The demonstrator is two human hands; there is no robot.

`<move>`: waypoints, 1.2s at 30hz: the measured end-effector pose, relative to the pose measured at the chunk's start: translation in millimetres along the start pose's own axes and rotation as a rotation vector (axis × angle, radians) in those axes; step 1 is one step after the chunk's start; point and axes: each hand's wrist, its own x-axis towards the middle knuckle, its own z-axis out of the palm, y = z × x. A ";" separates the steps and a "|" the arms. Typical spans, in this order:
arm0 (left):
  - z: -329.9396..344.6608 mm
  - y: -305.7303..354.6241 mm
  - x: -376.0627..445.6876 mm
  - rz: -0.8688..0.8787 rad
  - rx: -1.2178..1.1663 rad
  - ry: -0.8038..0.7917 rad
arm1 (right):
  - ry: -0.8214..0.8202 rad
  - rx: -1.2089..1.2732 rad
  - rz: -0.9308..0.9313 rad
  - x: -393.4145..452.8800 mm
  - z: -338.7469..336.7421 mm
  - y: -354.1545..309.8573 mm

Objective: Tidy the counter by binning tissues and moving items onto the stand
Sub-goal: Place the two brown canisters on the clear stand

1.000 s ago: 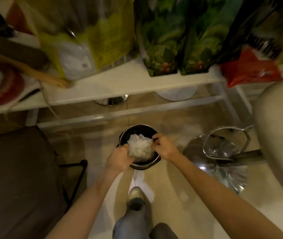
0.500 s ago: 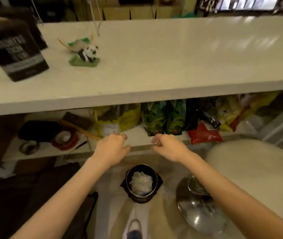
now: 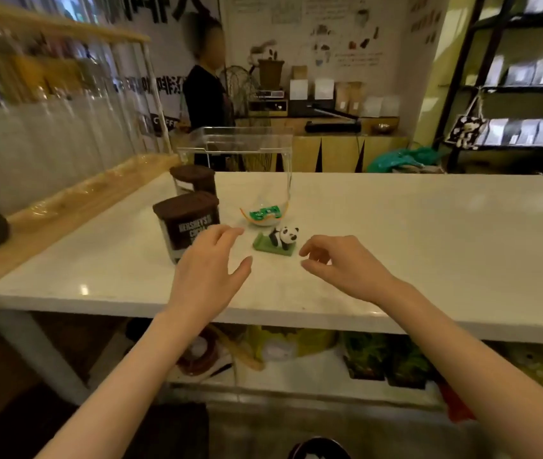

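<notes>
A panda figure on a green base sits on the white counter. Behind it lies a small green and white item under a clear acrylic stand. A brown cocoa tin stands left of the panda, with a second brown-lidded tin behind it. My left hand hovers open in front of the cocoa tin. My right hand hovers open just right of the panda, fingers curled, holding nothing. The bin's rim shows at the bottom edge.
A wooden ledge with clear jars runs along the left. Bags and packets fill the shelf under the counter. A person stands behind the counter. Dark shelving is at the far right.
Both hands left the tissue in the bin on the floor and rose above the counter. My view lifted from the floor to the countertop.
</notes>
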 end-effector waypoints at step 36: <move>-14.9 -162.0 124.9 -0.406 -0.682 -0.111 | -0.053 0.633 -0.108 234.4 41.7 -44.8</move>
